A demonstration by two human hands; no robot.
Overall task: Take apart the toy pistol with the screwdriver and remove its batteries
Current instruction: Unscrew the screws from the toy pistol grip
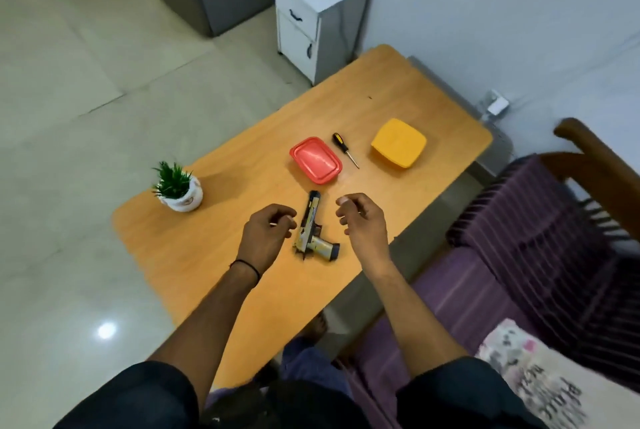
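Empty, loosely curled: left hand and right hand, hovering either side of the gold-and-black plastic toy pistol, lying whole on the orange wooden table. Farther off, untouched: black-and-yellow-handled screwdriver. Apparently nothing done yet; unscrewing and battery removal ahead.

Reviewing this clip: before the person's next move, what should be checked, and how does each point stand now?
1. Toy pistol lies flat on the table, between both hands, untouched: ok.
2. Screwdriver lies free between the red container and the yellow container: ok.
3. Left hand holds nothing: ok.
4. Right hand holds nothing: ok.
5. Pistol's screws face up: cannot tell.
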